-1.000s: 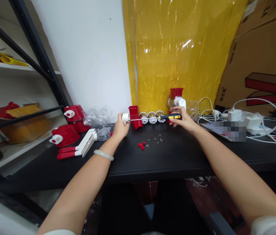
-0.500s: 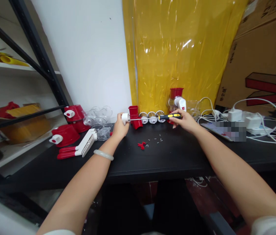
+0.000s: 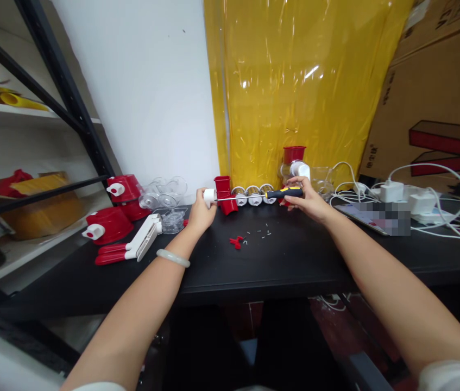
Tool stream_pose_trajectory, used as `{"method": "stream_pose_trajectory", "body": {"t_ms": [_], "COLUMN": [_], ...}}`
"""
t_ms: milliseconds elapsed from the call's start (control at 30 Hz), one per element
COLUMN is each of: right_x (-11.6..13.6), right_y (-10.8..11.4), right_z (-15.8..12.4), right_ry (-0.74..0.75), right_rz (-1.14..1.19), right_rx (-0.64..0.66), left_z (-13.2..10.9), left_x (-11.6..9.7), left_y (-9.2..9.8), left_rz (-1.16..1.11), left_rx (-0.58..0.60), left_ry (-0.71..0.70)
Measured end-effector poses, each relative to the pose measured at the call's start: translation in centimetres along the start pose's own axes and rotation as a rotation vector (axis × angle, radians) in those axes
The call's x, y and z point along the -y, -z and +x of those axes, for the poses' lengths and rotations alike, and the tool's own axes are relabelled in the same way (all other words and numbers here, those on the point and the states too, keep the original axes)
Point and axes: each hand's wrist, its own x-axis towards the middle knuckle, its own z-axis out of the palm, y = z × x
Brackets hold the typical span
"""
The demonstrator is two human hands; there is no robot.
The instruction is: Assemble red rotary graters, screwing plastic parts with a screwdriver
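My left hand (image 3: 202,213) is closed around a white round plastic part (image 3: 210,196), its open end facing right. In my right hand (image 3: 306,202) is a screwdriver (image 3: 284,193) with a black and yellow handle, held level by the fingers. Its long shaft reaches left, and the tip meets the white part; whether it sits in a screw is hidden. Behind the shaft stand a red plastic housing (image 3: 224,187) and several metal drums (image 3: 254,195) with white ends. Small screws (image 3: 259,231) and red wing-shaped pieces (image 3: 236,242) lie on the black table (image 3: 287,266) below.
On the left are red bases with white knobs (image 3: 109,225), white handles with red grips (image 3: 132,247) and clear plastic parts (image 3: 168,195). At right lie a tablet (image 3: 360,217), chargers (image 3: 392,191) and white cables. A red-topped assembly (image 3: 294,155) stands behind my right hand.
The fingers of my right hand have shifted on the screwdriver handle, with some now raised above it. My left hand and the white part have hardly moved.
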Motion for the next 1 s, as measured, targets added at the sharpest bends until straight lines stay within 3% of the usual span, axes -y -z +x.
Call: {"method": "stream_pose_trajectory", "body": {"t_ms": [567,767,1000], "right_x": [0.18,-0.1,-0.03], "right_y": [0.16,0.15,-0.29], "right_z": [0.05,0.11,0.11], "right_ry": [-0.033,-0.114,-0.041], "right_rz": [-0.189,-0.288,-0.055], "right_rx": [-0.032,-0.013,-0.04], "left_z": [0.1,0.07,0.04], "left_x": [0.09,0.08,0.12], "left_y": [-0.01,-0.12,-0.23], "left_rz": [0.001,-0.001,-0.002], "left_rx": [0.001,-0.001,0.001], "left_ry": [0.035,0.027,0.019]}}
